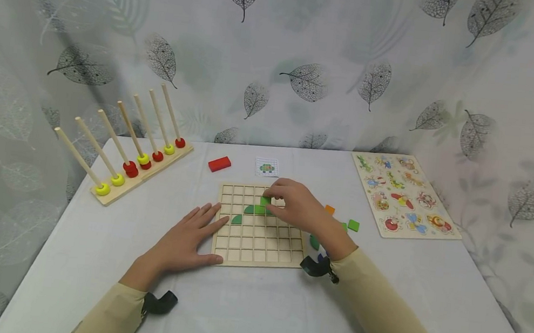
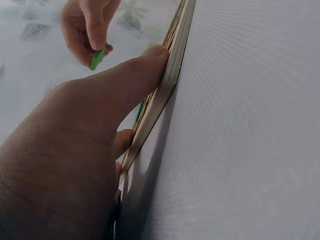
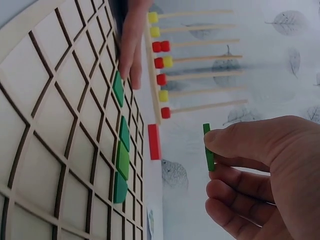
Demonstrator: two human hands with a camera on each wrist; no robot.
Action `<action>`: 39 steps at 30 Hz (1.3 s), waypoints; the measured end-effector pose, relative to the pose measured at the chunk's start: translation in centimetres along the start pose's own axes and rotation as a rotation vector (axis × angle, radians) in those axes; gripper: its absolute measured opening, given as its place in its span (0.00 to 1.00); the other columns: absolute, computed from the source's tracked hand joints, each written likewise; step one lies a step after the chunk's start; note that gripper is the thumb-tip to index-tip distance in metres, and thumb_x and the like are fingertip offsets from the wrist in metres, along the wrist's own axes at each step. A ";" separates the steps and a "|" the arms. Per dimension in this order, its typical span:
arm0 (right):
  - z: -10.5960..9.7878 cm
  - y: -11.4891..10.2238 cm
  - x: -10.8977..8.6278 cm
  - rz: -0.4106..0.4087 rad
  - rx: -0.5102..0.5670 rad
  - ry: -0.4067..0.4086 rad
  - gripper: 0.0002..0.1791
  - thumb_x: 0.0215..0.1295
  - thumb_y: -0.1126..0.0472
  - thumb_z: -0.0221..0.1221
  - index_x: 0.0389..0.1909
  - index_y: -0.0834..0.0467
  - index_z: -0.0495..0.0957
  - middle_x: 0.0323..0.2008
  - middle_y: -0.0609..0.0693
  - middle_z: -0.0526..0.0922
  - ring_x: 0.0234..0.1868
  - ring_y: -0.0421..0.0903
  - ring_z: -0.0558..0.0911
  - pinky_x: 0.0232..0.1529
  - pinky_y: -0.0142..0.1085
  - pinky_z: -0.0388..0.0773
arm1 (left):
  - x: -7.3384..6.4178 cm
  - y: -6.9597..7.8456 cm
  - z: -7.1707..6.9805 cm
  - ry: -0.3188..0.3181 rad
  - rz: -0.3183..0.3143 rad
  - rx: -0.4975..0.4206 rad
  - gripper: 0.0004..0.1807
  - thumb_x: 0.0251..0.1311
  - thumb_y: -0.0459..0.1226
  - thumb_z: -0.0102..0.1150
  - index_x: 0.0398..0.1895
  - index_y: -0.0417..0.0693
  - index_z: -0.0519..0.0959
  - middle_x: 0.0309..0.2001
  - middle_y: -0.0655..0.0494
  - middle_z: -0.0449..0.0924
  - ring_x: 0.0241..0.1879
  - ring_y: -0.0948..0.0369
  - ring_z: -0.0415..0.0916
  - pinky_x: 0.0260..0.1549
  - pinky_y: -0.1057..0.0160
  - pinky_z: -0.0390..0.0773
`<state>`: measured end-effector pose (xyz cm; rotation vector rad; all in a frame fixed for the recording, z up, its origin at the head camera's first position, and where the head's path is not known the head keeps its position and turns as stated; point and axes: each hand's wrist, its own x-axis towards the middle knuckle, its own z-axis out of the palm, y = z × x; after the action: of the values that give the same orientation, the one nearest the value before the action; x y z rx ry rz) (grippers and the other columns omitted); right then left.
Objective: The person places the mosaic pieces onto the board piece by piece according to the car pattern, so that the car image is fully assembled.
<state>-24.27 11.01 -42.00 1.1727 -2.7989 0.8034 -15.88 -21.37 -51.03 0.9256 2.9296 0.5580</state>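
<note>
A wooden grid board lies on the white table, with several green pieces set in its cells, among them a dark green quarter-round tile and a light green square tile. My right hand is over the upper part of the board. Between thumb and fingers it pinches a green square tile, seen edge-on and held off the board in the right wrist view. My left hand rests at the board's left edge, fingers spread. In the left wrist view its thumb touches the board's rim.
Loose green, orange and blue pieces lie right of the board, partly behind my right arm. Behind it are a red block and a small picture card. A peg rack stands left; an animal puzzle board lies right.
</note>
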 end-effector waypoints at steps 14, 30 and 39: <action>2.9 -0.4 1.0 0.013 0.006 -0.064 0.11 0.72 0.59 0.72 0.52 0.56 0.90 0.46 0.45 0.85 0.45 0.47 0.83 0.46 0.37 0.81 | 0.1 0.1 0.2 -0.006 0.000 0.005 0.54 0.65 0.74 0.58 0.88 0.58 0.61 0.88 0.49 0.47 0.86 0.47 0.42 0.83 0.46 0.46; 5.6 -0.6 1.9 0.040 -0.046 -0.129 0.13 0.72 0.57 0.72 0.54 0.55 0.91 0.47 0.45 0.86 0.47 0.42 0.82 0.52 0.38 0.82 | -0.1 0.0 -0.1 -0.010 -0.014 -0.006 0.54 0.64 0.73 0.60 0.87 0.57 0.62 0.88 0.49 0.47 0.86 0.46 0.42 0.83 0.45 0.46; 6.3 -0.2 1.7 0.057 -0.080 -0.126 0.14 0.72 0.55 0.73 0.55 0.54 0.91 0.47 0.43 0.86 0.47 0.39 0.80 0.52 0.36 0.81 | 0.1 -0.1 0.2 -0.012 -0.011 0.011 0.55 0.64 0.74 0.58 0.87 0.58 0.61 0.88 0.50 0.47 0.86 0.47 0.42 0.83 0.45 0.46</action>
<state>-24.15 6.91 -47.09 1.1759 -2.9477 0.6350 -16.00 -21.34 -51.29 0.9108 2.9283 0.5339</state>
